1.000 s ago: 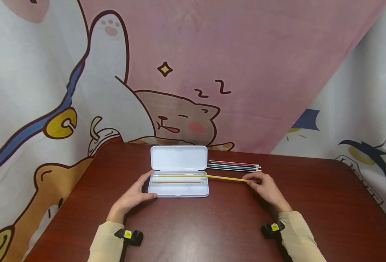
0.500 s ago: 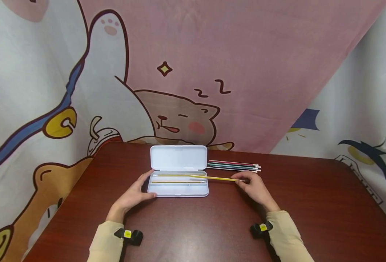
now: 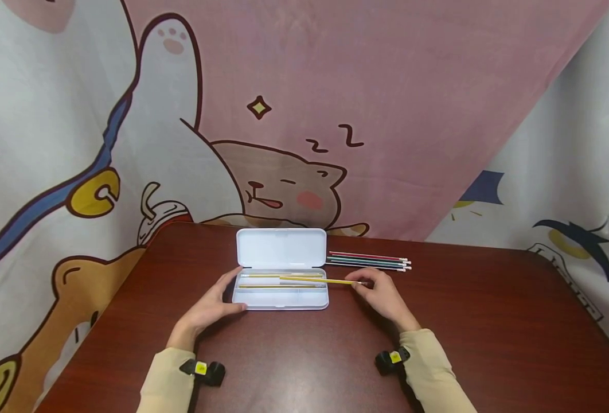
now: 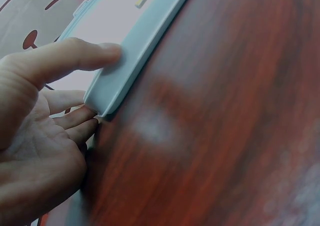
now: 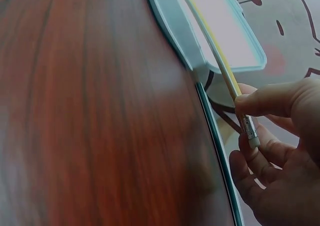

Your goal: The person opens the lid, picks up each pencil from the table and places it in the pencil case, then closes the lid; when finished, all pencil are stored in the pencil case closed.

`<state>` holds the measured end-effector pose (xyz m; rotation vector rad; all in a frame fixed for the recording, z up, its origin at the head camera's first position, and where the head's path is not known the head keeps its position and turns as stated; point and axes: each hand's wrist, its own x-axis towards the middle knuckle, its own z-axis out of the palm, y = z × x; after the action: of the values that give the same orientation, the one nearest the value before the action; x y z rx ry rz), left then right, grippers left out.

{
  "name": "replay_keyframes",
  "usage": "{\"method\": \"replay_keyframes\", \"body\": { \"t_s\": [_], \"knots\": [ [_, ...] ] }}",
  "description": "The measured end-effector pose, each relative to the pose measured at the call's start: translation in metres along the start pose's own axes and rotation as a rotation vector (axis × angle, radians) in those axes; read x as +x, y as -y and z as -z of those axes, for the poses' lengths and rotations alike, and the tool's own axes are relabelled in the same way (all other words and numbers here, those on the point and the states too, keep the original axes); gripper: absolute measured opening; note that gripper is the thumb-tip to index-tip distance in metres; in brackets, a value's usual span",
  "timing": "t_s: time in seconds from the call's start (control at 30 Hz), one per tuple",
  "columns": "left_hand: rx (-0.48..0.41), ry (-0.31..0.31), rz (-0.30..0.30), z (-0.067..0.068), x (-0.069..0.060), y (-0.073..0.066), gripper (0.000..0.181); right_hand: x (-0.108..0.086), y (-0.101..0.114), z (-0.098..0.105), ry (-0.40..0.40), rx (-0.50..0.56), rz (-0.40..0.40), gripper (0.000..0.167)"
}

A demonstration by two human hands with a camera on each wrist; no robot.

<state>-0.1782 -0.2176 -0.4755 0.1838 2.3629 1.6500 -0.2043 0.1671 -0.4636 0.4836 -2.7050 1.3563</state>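
A white pencil case (image 3: 270, 300) lies open on the table in the head view, lid tilted back. Inside are two yellow pencils (image 3: 273, 286), lying lengthwise. My left hand (image 3: 206, 310) holds the case at its left end; in the left wrist view the thumb (image 4: 95, 55) lies over the front rim and the other fingers touch the end. My right hand (image 3: 384, 295) pinches another yellow pencil (image 3: 330, 280) near its eraser end, between thumb and fingers. That pencil reaches leftward over the case, above the pencils inside. In the right wrist view its eraser (image 5: 254, 142) sticks out past the fingers.
Several dark, green and red pencils (image 3: 369, 261) lie side by side behind the right hand, right of the lid. The brown table (image 3: 304, 361) ends at a printed cloth (image 3: 413, 115) with cartoon animals.
My right hand has moved left with the yellow pencil, so that more of it is over the case. The left hand stays at the case's left end.
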Motion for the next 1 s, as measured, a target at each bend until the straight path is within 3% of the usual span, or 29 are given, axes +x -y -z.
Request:
{"method": "replay_keyframes", "body": {
  "t_s": [0.47,0.77,1.0],
  "knots": [
    [0.002,0.002,-0.021,0.001,-0.002,-0.002,0.093,0.012,0.022,-0.021,0.042,0.015,0.051,0.016],
    [-0.008,0.001,-0.015,0.001,-0.003,-0.004,0.092,0.019,0.034,-0.041,0.046,0.016,0.036,0.017],
    [-0.008,-0.005,-0.018,0.0,-0.003,-0.002,0.092,0.022,0.042,-0.054,0.026,0.014,0.071,0.017]
  ]
}}
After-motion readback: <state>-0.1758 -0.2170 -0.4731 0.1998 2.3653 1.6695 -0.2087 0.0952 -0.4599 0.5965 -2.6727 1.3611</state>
